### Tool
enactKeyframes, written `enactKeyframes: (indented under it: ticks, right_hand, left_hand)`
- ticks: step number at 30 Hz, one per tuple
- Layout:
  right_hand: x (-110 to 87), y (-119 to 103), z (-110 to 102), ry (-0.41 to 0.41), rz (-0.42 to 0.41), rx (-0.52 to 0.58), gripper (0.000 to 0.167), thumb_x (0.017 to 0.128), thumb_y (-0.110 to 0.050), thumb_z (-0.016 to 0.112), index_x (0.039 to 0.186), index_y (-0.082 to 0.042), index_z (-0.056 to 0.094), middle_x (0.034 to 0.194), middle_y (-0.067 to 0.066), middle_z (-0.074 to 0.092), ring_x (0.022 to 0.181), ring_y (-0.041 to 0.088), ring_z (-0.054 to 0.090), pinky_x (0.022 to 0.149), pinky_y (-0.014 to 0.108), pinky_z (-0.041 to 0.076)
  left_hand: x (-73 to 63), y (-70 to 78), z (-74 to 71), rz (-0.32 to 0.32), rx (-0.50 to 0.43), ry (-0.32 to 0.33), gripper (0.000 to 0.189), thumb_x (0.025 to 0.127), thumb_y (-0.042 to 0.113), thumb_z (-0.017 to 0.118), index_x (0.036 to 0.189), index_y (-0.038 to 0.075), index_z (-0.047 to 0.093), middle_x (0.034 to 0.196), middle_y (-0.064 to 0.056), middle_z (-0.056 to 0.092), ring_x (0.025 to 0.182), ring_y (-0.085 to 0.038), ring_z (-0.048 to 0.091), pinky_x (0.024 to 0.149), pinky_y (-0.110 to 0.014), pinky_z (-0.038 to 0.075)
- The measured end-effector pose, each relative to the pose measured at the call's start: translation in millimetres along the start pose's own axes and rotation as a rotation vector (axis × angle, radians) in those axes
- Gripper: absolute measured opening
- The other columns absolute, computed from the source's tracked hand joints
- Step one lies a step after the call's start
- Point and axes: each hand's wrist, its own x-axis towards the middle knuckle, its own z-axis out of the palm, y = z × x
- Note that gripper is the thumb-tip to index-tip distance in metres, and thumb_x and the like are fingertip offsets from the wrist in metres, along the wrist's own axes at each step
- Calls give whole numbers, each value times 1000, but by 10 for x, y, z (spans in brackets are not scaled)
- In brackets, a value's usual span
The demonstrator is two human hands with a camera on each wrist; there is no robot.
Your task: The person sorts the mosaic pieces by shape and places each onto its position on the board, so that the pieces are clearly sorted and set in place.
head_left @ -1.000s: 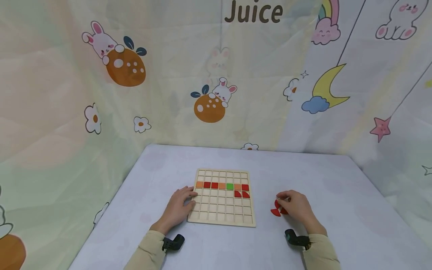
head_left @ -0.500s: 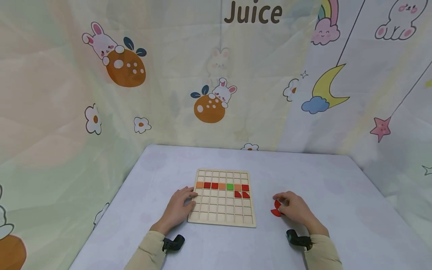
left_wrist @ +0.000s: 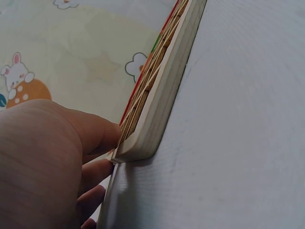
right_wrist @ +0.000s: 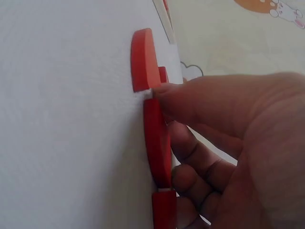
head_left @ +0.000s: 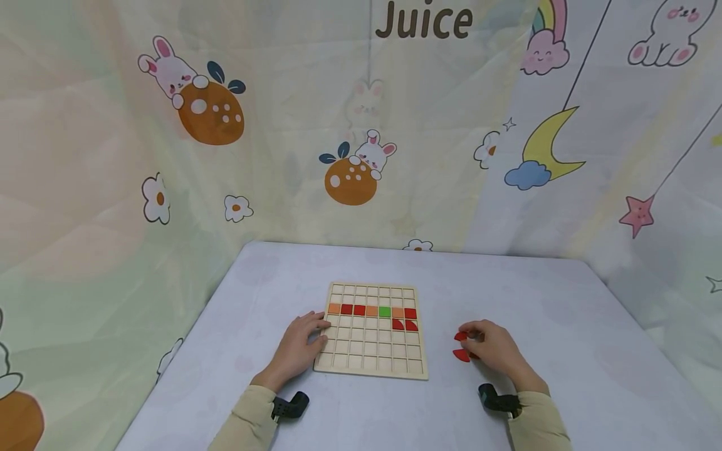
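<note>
A light wooden grid board (head_left: 361, 351) lies on the table, one row filled with orange, red and green squares (head_left: 385, 312). Below that row's right end sit two red curved pieces (head_left: 405, 325). My left hand (head_left: 301, 341) rests on the board's left edge, its thumb on top in the left wrist view. To the right of the board, my right hand (head_left: 493, 346) pinches a red fan-shaped piece (head_left: 460, 336) between thumb and forefinger. Another red fan-shaped piece (head_left: 461, 356) lies just nearer. In the right wrist view, thick red pieces (right_wrist: 156, 143) lie along the fingers, partly hiding one another.
The white table (head_left: 372, 413) runs back to a printed cloth backdrop (head_left: 282, 156). Black wrist cameras sit on the left wrist (head_left: 290, 406) and right wrist (head_left: 497, 399), close over the table.
The right hand has drawn slightly back toward the right since one second ago. The red piece at its fingertips has turned and shifted a little. The left hand and board have stayed put.
</note>
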Motion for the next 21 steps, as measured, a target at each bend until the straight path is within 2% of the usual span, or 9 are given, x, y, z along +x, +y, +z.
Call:
enactKeyframes:
  ticks: [9, 16, 21]
  right_hand:
    - [10, 4, -11, -7, 4, 18, 28, 83, -10, 70, 111, -4, 69, 100, 9, 65, 84, 22, 53, 67, 30, 51]
    - [22, -36, 63, 34, 18, 4, 25, 83, -13, 73, 106, -4, 70, 103, 10, 64, 89, 25, 54, 73, 38, 54]
    - [49, -45, 122, 62, 18, 27, 26, 83, -14, 72, 107, -4, 69, 101, 8, 64, 86, 23, 52, 67, 32, 51]
  left_hand:
    - [-2, -16, 3, 9, 9, -4, 23, 93, 15, 65, 115, 14, 68, 143, -7, 52, 140, -31, 37, 120, -51, 20]
    - [3, -17, -2, -17, 5, -17, 24, 93, 18, 65, 117, 15, 68, 144, -4, 52, 141, -27, 35, 121, -47, 19]
    - [7, -9, 0, -24, 7, -15, 23, 93, 18, 65, 116, 15, 68, 144, -5, 52, 142, -27, 35, 121, -46, 19]
